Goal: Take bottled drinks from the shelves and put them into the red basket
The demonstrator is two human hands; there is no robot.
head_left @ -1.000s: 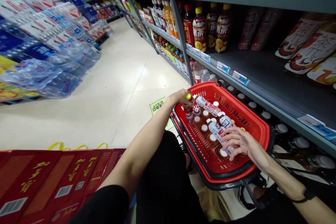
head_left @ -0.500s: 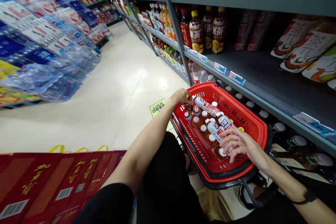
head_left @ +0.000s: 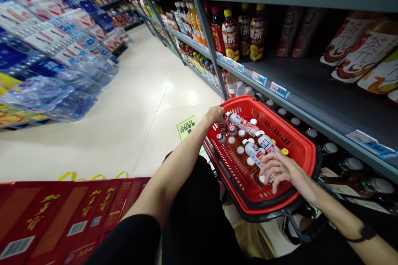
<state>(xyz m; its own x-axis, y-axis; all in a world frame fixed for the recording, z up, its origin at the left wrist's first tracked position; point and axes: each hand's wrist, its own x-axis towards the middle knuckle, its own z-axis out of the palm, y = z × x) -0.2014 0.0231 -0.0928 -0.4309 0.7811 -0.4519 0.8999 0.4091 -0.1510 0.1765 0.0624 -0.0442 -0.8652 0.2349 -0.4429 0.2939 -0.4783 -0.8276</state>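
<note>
A red shopping basket (head_left: pixel 306 149) holds several drink bottles. At its far left corner my left hand (head_left: pixel 216 115) is closed around the top of a dark bottle (head_left: pixel 225 116), most of it hidden by my fingers. Beside it, a bottle with a white and pink label (head_left: pixel 242 123) lies tilted on upright brown bottles with white caps (head_left: pixel 240 150). Over the near right part of the basket hovers my right hand (head_left: pixel 281 169), fingers apart and holding nothing. Under its fingertips lies another white-labelled bottle (head_left: pixel 254 152); whether they touch is unclear.
A grey shelf (head_left: pixel 304 74) with iced tea bottles (head_left: pixel 230 35) runs along the right. Red cartons (head_left: pixel 40 219) stand at lower left. Shrink-wrapped water packs (head_left: pixel 74 103) are stacked at far left. A green exit sign (head_left: pixel 186 127) is on the tiled floor.
My left hand has shifted slightly, and the yellow cap that showed beside its fingers is now covered. My right hand stays nearly still. The view has tilted a little.
</note>
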